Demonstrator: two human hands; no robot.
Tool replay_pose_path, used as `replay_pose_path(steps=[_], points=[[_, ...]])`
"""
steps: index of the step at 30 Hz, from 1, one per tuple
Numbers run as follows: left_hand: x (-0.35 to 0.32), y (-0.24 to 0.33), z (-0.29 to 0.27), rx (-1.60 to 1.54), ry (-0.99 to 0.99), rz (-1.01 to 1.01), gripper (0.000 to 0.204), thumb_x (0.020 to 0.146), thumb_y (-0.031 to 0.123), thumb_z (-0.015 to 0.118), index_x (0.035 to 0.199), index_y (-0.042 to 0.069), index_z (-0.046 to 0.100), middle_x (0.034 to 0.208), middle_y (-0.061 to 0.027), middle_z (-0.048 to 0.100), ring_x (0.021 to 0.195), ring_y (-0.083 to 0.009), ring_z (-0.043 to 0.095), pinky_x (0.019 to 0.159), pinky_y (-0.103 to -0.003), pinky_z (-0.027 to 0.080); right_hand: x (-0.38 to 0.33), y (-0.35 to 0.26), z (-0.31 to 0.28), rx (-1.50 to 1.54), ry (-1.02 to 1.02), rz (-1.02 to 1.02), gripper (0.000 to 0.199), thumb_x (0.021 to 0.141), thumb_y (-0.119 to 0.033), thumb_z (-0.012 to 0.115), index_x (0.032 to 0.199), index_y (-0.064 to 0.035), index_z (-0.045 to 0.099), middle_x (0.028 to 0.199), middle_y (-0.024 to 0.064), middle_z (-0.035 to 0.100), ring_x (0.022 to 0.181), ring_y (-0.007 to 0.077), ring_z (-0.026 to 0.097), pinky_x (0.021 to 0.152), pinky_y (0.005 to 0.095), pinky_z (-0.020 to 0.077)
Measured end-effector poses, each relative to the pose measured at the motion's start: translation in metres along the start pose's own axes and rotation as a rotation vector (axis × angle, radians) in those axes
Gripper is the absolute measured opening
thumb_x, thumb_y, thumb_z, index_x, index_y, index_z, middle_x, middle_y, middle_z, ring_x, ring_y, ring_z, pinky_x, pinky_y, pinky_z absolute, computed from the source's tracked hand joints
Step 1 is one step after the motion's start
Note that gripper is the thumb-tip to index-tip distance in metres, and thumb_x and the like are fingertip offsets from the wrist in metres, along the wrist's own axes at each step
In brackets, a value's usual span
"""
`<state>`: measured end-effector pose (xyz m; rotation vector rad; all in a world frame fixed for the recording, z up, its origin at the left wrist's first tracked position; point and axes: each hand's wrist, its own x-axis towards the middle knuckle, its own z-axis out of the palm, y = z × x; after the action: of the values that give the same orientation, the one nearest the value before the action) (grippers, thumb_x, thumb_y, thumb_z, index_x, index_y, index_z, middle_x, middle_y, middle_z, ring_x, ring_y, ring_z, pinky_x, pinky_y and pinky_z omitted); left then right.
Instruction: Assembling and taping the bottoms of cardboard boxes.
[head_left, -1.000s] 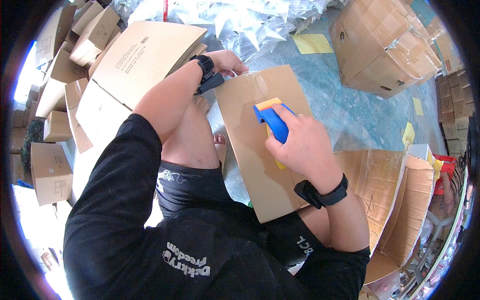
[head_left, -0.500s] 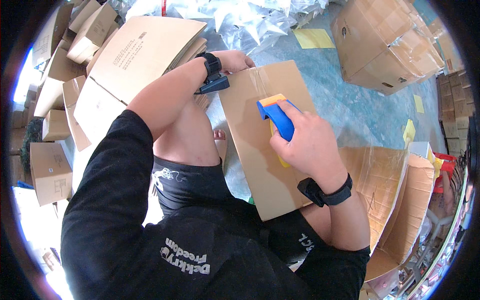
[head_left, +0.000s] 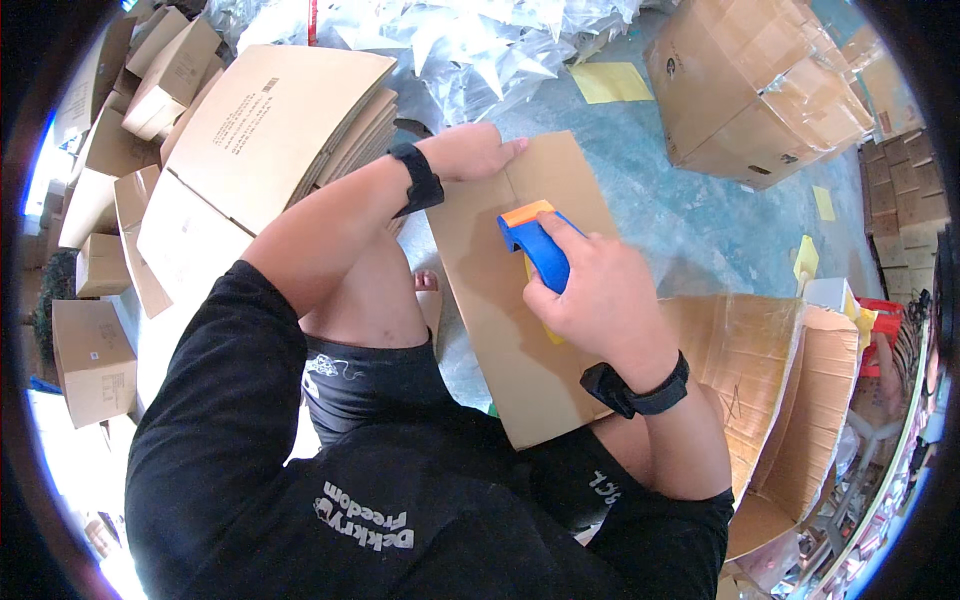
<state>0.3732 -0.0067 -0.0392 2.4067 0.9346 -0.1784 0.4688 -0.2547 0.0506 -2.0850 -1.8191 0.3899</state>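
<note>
A: What does the right hand [head_left: 605,300] have?
B: A blue and orange tape dispenser [head_left: 543,250]. The grip is closed firmly round its body, with the index finger stretched along the top toward the orange end

A: And the left hand [head_left: 472,153]?
B: It touches the far end of a brown cardboard box [head_left: 480,290], with one fingertip over the edge. The other fingers are hidden, so I cannot tell how far that grip is open

A: Where is the box?
B: In front of the person, its near end against the right thigh, the dispenser over its upper face. Whether the two touch I cannot tell

A: What is around it?
B: A blue-green floor [head_left: 720,240], with a yellow sheet [head_left: 610,83] and a heap of clear plastic [head_left: 490,50] at the far side. Flattened cartons [head_left: 265,135] are stacked on the left, a big taped carton [head_left: 750,95] stands at the far right, and an open carton [head_left: 735,345] is nearer on the right

A: Which way do things point?
B: The box's long axis runs away from the person, its far end slanting a little left. The dispenser's orange end points away and left, and its body slopes back toward the right palm
</note>
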Motion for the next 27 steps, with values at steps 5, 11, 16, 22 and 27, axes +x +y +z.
replay_pose_path(steps=[5, 11, 16, 22, 27], points=[[0.0, -0.006, 0.003, 0.005, -0.054, 0.1, 0.086, 0.105, 0.063, 0.029, 0.095, -0.012, 0.069, 0.096, -0.0349, 0.068, 0.096, -0.0484, 0.067, 0.089, -0.052, 0.051, -0.005, 0.003, 0.001, 0.043, 0.034, -0.007, 0.055, 0.079, -0.031, 0.067, 0.125, -0.0009, 0.065, 0.082, 0.027, 0.068, 0.076, 0.0438, 0.069, 0.071, 0.0505, 0.0574], [0.003, -0.004, -0.003, -0.041, -0.164, 0.059, 0.087, 0.106, 0.063, 0.024, 0.095, -0.009, 0.07, 0.097, -0.0318, 0.069, 0.096, -0.0463, 0.068, 0.09, -0.049, 0.051, -0.023, 0.001, -0.018, 0.069, -0.028, 0.039, 0.063, 0.08, -0.03, 0.067, 0.137, -0.0059, 0.058, 0.085, 0.0271, 0.067, 0.079, 0.0445, 0.067, 0.074, 0.0519, 0.0559], [-0.001, 0.006, -0.01, 0.004, -0.171, 0.036, 0.087, 0.104, 0.067, 0.026, 0.103, -0.009, 0.07, 0.101, -0.0289, 0.071, 0.099, -0.0432, 0.069, 0.09, -0.047, 0.052, -0.079, 0.009, -0.049, 0.095, -0.117, 0.097, 0.066, 0.079, -0.027, 0.069, 0.142, -0.0108, 0.055, 0.091, 0.0279, 0.066, 0.083, 0.0445, 0.066, 0.076, 0.0516, 0.0548], [-0.001, 0.003, -0.011, 0.032, -0.143, 0.03, 0.087, 0.104, 0.068, 0.027, 0.117, -0.008, 0.068, 0.117, -0.0303, 0.068, 0.114, -0.0432, 0.064, 0.099, -0.047, 0.049, -0.17, -0.006, -0.086, -0.065, -0.416, 0.337, 0.074, 0.073, -0.024, 0.075, 0.144, -0.0158, 0.055, 0.099, 0.0225, 0.065, 0.082, 0.0409, 0.067, 0.074, 0.0501, 0.0539], [0.02, -0.02, -0.002, 0.005, -0.184, 0.014, 0.088, 0.104, 0.069, 0.025, 0.117, -0.006, 0.069, 0.111, -0.0252, 0.072, 0.107, -0.0355, 0.069, 0.1, -0.044, 0.048, -0.231, -0.016, -0.092, 0.005, -0.403, 0.383, 0.081, 0.064, -0.022, 0.079, 0.142, -0.0161, 0.057, 0.109, 0.0208, 0.064, 0.099, 0.0387, 0.064, 0.084, 0.0497, 0.051]])
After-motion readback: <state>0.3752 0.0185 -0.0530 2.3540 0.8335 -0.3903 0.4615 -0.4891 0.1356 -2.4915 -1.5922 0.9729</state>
